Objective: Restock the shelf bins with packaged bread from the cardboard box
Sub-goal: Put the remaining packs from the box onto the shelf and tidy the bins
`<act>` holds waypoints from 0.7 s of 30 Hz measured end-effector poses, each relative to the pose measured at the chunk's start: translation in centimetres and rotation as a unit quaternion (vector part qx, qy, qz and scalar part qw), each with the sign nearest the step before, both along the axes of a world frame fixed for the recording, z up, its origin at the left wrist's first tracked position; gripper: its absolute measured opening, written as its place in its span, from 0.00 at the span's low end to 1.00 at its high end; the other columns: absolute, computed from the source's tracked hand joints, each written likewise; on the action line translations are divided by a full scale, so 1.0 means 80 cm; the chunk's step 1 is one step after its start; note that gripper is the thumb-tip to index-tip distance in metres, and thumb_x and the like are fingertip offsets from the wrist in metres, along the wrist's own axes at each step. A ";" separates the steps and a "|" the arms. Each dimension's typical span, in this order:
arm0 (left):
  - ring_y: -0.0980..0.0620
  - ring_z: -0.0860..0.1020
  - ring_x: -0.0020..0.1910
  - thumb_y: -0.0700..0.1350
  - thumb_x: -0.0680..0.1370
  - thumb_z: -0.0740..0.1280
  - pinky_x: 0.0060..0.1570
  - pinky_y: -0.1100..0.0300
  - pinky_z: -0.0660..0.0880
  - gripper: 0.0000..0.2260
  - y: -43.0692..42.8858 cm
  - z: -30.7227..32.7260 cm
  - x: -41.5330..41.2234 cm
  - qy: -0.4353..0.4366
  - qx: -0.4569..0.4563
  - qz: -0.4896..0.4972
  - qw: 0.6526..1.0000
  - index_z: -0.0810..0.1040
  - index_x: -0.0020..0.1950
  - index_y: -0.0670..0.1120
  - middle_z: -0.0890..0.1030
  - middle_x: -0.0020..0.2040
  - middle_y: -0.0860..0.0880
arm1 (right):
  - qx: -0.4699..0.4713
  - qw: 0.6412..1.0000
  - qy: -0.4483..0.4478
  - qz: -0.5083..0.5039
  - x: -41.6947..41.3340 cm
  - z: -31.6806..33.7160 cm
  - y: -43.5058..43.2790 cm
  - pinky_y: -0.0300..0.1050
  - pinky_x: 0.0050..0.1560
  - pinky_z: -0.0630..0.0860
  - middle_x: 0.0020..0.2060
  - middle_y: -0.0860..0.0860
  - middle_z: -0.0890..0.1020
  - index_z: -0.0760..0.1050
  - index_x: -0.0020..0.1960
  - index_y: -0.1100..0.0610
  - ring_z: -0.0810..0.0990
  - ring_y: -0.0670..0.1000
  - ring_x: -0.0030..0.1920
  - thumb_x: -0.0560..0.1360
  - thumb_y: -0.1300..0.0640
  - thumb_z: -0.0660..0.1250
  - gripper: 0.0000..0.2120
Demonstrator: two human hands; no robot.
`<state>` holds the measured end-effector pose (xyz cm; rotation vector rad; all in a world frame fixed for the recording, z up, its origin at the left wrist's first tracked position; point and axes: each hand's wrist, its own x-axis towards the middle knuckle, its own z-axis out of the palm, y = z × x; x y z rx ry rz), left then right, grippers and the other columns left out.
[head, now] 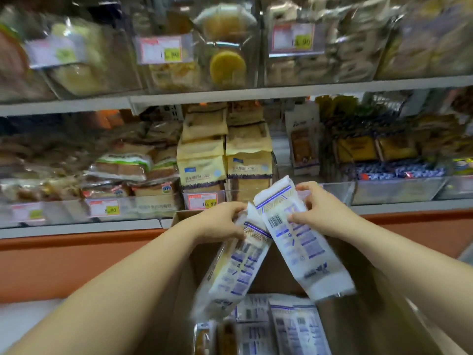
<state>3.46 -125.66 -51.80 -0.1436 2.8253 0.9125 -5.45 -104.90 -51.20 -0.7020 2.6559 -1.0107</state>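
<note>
Head view: left hand [222, 222] grips first bread package [236, 271] at its top; right hand [316, 209] pinches second bread package [298, 245]; cardboard box [358, 319] lies below both hands.

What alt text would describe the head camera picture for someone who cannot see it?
A left hand and a right hand each grip a white, blue-printed plastic bread packet, left packet and right packet, above an open brown cardboard box holding more packets. Behind, clear plastic shelf bins hold packaged bread.
</note>
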 end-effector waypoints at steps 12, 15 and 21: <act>0.59 0.77 0.56 0.41 0.75 0.70 0.54 0.61 0.76 0.18 0.028 0.110 0.022 0.277 0.045 0.023 0.959 0.74 0.62 0.54 0.79 0.59 0.56 | -0.069 0.971 0.226 0.022 0.023 0.155 0.049 0.44 0.41 0.77 0.43 0.44 0.80 0.74 0.52 0.51 0.79 0.44 0.42 0.69 0.53 0.74 0.14; 0.63 0.77 0.52 0.39 0.75 0.68 0.46 0.70 0.74 0.17 0.028 0.123 0.019 0.315 0.044 0.046 0.947 0.74 0.62 0.53 0.79 0.57 0.57 | -0.122 0.961 0.247 0.013 0.017 0.152 0.058 0.40 0.37 0.78 0.46 0.45 0.81 0.72 0.57 0.51 0.81 0.44 0.39 0.72 0.57 0.72 0.15; 0.70 0.76 0.49 0.41 0.75 0.70 0.43 0.72 0.75 0.17 0.032 0.124 0.014 0.315 0.085 0.052 0.944 0.74 0.62 0.53 0.78 0.54 0.61 | -0.206 0.962 0.180 0.023 0.001 0.123 0.070 0.41 0.41 0.80 0.50 0.45 0.82 0.74 0.56 0.49 0.81 0.45 0.47 0.73 0.64 0.71 0.16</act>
